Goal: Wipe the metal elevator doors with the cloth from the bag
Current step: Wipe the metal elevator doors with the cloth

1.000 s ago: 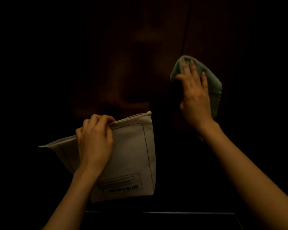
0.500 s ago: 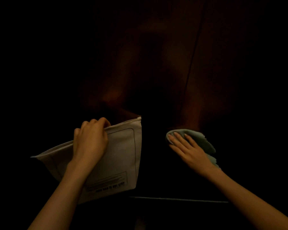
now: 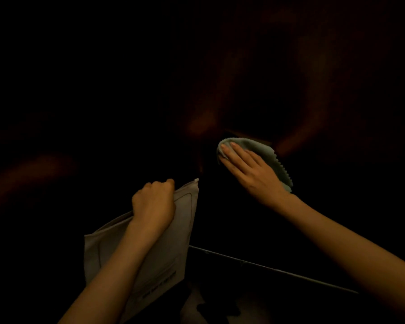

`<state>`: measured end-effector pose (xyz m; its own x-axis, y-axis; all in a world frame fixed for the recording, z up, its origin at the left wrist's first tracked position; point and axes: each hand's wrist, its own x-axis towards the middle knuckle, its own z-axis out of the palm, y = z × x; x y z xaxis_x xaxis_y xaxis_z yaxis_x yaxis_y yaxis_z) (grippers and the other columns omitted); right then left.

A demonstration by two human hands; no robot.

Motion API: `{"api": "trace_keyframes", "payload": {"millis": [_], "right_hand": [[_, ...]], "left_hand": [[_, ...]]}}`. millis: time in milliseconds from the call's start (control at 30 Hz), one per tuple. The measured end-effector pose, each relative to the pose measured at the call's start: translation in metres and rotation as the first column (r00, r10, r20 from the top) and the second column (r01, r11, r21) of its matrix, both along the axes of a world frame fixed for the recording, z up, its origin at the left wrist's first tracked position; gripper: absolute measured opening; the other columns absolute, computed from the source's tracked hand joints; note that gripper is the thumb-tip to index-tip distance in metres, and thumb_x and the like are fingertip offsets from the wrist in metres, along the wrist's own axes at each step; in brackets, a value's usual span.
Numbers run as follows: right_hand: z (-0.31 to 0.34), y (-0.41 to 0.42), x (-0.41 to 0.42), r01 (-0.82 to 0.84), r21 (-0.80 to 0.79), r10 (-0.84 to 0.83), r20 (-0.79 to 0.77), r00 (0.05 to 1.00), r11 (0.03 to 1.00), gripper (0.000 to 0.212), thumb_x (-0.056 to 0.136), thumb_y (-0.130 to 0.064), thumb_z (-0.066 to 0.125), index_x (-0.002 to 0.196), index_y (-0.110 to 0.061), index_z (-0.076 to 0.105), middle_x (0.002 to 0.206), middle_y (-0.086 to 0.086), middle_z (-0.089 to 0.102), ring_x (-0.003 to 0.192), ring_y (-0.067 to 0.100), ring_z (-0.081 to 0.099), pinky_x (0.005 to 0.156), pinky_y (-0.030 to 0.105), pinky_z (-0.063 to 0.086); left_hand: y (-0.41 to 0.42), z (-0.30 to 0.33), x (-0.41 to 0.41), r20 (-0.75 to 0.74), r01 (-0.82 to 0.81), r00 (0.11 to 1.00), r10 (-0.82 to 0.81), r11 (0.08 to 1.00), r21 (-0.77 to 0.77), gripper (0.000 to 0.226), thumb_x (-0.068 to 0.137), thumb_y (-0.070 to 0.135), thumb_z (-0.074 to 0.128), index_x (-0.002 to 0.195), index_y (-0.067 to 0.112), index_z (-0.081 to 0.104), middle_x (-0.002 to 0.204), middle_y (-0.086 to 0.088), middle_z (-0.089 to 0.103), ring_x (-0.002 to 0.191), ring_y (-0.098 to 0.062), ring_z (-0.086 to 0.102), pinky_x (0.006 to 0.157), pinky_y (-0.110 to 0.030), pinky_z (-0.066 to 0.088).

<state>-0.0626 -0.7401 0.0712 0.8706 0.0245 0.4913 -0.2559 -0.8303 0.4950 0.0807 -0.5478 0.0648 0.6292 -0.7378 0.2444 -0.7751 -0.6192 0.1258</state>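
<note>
The scene is very dark. My right hand (image 3: 250, 170) lies flat, fingers straight, pressing a pale green cloth (image 3: 270, 157) with a zigzag edge against the dark metal elevator door (image 3: 255, 78). The cloth shows above and to the right of the hand. My left hand (image 3: 153, 203) grips the top edge of a flat white bag (image 3: 164, 258) with printed lines, held low and left of the cloth. Faint reddish reflections show on the door surface.
A thin pale line, the floor sill (image 3: 267, 268), runs diagonally at the lower right below the door. Dim floor (image 3: 220, 307) shows under it. Everything to the left and right is black.
My right hand slid the cloth down the door from high up, then a little to the left. The view tilted, and the bag in my left hand shifted right and turned steeper.
</note>
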Motion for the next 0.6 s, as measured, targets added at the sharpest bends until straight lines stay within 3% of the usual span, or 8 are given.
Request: {"api": "trace_keyframes", "payload": {"millis": [200,367,467,600], "right_hand": [[0.003,0.030,0.077,-0.101,0.116,0.087,0.115,0.990,0.988,0.057,0.084,-0.002,0.049,0.140,-0.003,0.038,0.148,0.017,0.033,0.134,0.036,0.035,0.099,0.044,0.042],[0.002,0.045,0.115,-0.118,0.197,0.076,0.211,0.975,0.973,0.061,0.076,0.002,0.048,0.136,-0.002,0.045,0.145,0.022,0.038,0.112,0.043,0.053,0.079,0.045,0.049],[0.000,0.043,0.125,-0.185,0.265,0.115,0.261,0.958,0.946,0.067,0.072,0.009,0.048,0.138,0.004,0.040,0.145,0.027,0.033,0.111,0.045,0.048,0.087,0.049,0.047],[0.005,0.044,0.152,-0.319,0.359,0.219,0.292,0.931,0.877,0.056,0.085,-0.008,0.028,0.138,0.010,0.034,0.145,0.029,0.030,0.127,0.044,0.040,0.100,0.048,0.041]], "left_hand": [[0.014,-0.003,0.023,-0.110,-0.115,0.985,0.131,0.982,0.148,0.027,0.091,0.007,0.042,0.113,0.015,0.054,0.114,-0.012,0.056,0.105,-0.030,0.053,0.072,-0.036,0.038],[0.033,-0.012,0.051,-0.144,-0.206,0.962,0.232,0.963,0.175,0.021,0.090,0.009,0.041,0.106,0.014,0.053,0.110,-0.010,0.056,0.101,-0.030,0.054,0.070,-0.035,0.036],[0.039,-0.022,0.056,-0.155,-0.218,0.956,0.250,0.956,0.199,0.022,0.090,0.008,0.039,0.107,0.015,0.052,0.111,-0.010,0.056,0.102,-0.029,0.054,0.070,-0.035,0.036],[0.050,-0.033,0.059,-0.108,-0.229,0.961,0.256,0.949,0.216,0.024,0.091,0.010,0.040,0.110,0.018,0.051,0.111,-0.007,0.057,0.102,-0.027,0.056,0.068,-0.033,0.035]]}}
